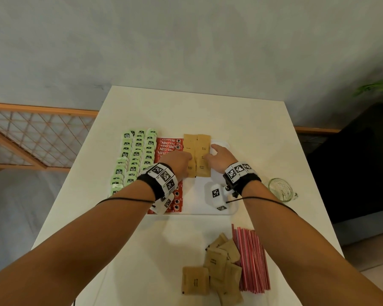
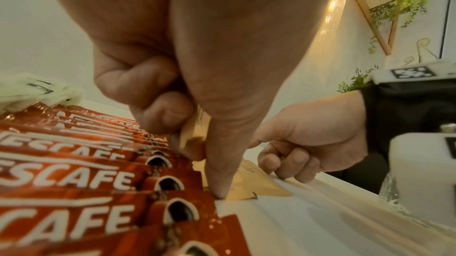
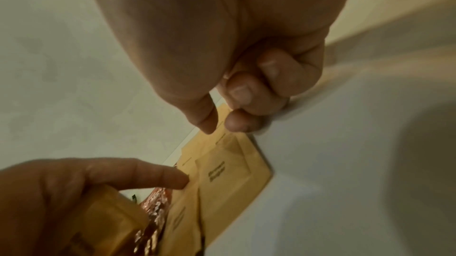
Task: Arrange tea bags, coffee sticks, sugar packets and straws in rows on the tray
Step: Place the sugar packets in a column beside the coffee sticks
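Note:
A white tray (image 1: 208,199) carries rows of green tea bags (image 1: 133,155), red coffee sticks (image 1: 166,146) and two columns of brown sugar packets (image 1: 197,151). My left hand (image 1: 181,159) grips spare sugar packets (image 2: 197,127) in its curled fingers. Its thumb (image 2: 219,188) points down onto the left sugar column beside the coffee sticks. My right hand (image 1: 217,155) is at the right sugar column, with thumb and a curled fingertip pinching a packet's edge (image 3: 222,129). Loose sugar packets (image 1: 219,266) and red straws (image 1: 251,259) lie on the table in front of the tray.
A glass mug (image 1: 281,191) stands on the white table (image 1: 186,107) right of the tray. The tray's right side is bare white. A wooden lattice rail (image 1: 31,138) runs left of the table, and a dark cabinet stands at the right.

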Action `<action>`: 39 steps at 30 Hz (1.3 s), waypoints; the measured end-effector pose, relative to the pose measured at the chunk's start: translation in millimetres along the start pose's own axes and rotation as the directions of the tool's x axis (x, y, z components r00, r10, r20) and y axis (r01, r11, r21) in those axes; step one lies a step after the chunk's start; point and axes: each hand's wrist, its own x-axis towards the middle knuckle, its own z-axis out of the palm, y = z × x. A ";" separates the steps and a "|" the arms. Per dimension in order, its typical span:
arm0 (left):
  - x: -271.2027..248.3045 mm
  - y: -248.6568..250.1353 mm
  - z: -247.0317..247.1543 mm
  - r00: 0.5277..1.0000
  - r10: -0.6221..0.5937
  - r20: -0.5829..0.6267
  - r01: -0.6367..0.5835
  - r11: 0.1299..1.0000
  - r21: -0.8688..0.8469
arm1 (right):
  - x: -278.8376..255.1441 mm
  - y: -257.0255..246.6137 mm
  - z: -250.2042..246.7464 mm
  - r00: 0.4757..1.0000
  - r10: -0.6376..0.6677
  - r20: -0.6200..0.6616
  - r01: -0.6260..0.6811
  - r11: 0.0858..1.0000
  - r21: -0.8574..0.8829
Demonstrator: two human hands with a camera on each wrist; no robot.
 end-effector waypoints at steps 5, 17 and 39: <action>-2.7 0.7 -1.2 1.000 0.013 -0.004 -0.013 1.000 0.028 | 9.3 -4.2 -1.9 0.999 -0.045 0.023 0.044 0.998 0.037; -18.7 -0.6 -12.6 1.000 0.008 0.017 -0.004 0.969 -0.246 | -5.3 2.1 -2.6 0.999 -0.020 -0.043 0.017 0.999 -0.049; -77.8 -11.2 -10.6 0.993 -0.009 -0.119 -0.089 0.607 -0.789 | -92.4 6.8 15.9 0.958 -0.287 -0.013 0.279 0.916 0.288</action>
